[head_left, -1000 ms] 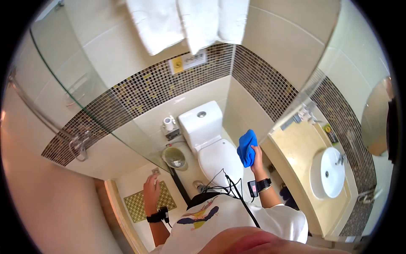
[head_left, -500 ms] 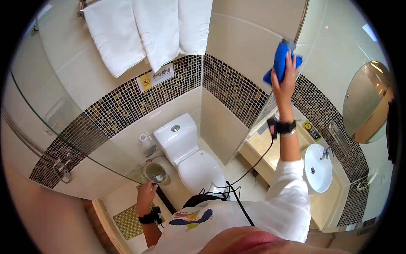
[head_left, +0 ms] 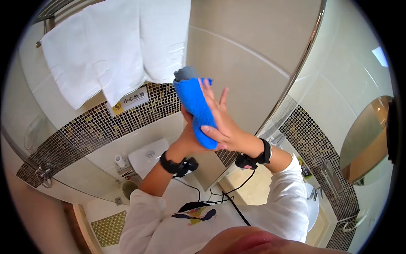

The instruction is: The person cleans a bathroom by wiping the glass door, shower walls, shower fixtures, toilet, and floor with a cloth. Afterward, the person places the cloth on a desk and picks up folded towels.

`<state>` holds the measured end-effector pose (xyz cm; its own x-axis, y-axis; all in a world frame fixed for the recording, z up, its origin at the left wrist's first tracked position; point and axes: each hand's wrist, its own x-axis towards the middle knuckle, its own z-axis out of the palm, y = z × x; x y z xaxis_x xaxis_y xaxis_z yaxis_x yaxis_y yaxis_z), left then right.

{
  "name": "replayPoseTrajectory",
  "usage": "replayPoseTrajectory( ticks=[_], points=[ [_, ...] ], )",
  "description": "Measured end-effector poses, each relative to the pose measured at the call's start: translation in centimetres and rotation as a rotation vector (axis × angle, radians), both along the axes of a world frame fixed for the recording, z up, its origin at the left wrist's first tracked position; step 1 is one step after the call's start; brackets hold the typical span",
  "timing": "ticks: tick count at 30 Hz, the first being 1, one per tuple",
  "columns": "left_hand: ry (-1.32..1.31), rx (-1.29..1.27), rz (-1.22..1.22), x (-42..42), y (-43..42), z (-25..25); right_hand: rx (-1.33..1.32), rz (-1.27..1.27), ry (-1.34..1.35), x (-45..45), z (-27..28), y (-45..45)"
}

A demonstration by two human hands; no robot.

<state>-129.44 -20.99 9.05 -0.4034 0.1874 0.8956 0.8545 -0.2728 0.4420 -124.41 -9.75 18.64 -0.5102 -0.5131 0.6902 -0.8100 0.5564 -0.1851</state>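
Note:
A blue cloth (head_left: 195, 101), folded together with a grey cloth (head_left: 186, 73) that shows at its top, is held up in front of me between both hands. My left hand (head_left: 186, 134) grips its lower left side, its fingers partly hidden behind the cloth. Against the right side presses my right hand (head_left: 223, 123), with its thumb over the blue fabric. Some fingers of that hand stick out past the cloth. Both wrists wear black straps with small devices and cables.
Three white towels (head_left: 114, 46) hang from a rail at upper left. Behind my arms stand a toilet (head_left: 149, 156) and a bin (head_left: 129, 188). A glass panel edge (head_left: 292, 80) rises at the right, beyond it a washbasin (head_left: 312, 207) and a round mirror (head_left: 366, 135).
My right hand has brought the blue cloth from the upper right wall area to the middle. My left hand has risen from beside the bin and taken hold of the cloth too.

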Motion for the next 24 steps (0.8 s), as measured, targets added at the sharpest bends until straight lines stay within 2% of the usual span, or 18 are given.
replayPoseTrajectory(
  ticks=[2,4,5,7,8,9,10,12,13,14,16,18,20,22,24],
  points=[
    [-0.021,-0.008,0.021,-1.6,2.8,1.6,0.29,-0.374,0.254,0.9,3.2,3.9],
    [-0.472,0.277,-0.293,-1.4,4.7,5.3,0.09,-0.452,0.446,2.3,5.7,8.5],
    [-0.439,0.329,-0.284,-3.3,6.0,6.3,-0.149,-0.442,0.698,1.8,6.5,10.1],
    [-0.35,0.187,-0.084,-7.6,9.0,7.5,-0.349,-0.482,0.931,1.2,8.3,12.2],
    [-0.077,0.087,0.111,-9.0,11.0,8.0,-0.405,-0.465,1.012,0.2,9.2,13.2],
    [0.2,-0.016,0.303,-9.7,12.7,8.5,-0.404,-0.466,1.012,-1.1,9.6,14.0],
    [0.202,-0.015,0.3,-9.2,13.5,9.0,-0.411,-0.428,0.976,-2.5,9.6,14.8],
    [0.434,-0.038,0.438,-7.6,14.6,11.3,-0.402,-0.367,0.825,-4.1,9.2,15.8],
    [0.427,0.021,0.358,-8.2,15.0,12.3,-0.48,-0.278,0.801,-4.5,9.2,15.8],
    [0.433,0.023,0.348,-8.6,15.3,14.2,-0.555,-0.187,0.776,-4.8,9.3,15.9],
    [0.54,0.049,0.349,-8.8,15.5,19.2,-0.51,-0.207,0.813,-5.0,9.3,16.0],
    [0.938,0.159,0.625,-9.2,16.8,24.8,-0.467,-0.236,0.846,-4.9,9.4,16.2],
    [0.77,0.061,0.429,-8.3,15.8,27.9,-0.454,-0.172,0.808,-5.0,9.3,16.4],
    [0.706,0.078,0.468,-8.3,16.6,26.3,-0.468,-0.152,0.806,-4.8,9.4,15.5],
    [0.806,0.198,0.498,-9.4,17.1,21.4,-0.454,-0.289,0.706,-3.1,9.8,12.1]
  ],
)
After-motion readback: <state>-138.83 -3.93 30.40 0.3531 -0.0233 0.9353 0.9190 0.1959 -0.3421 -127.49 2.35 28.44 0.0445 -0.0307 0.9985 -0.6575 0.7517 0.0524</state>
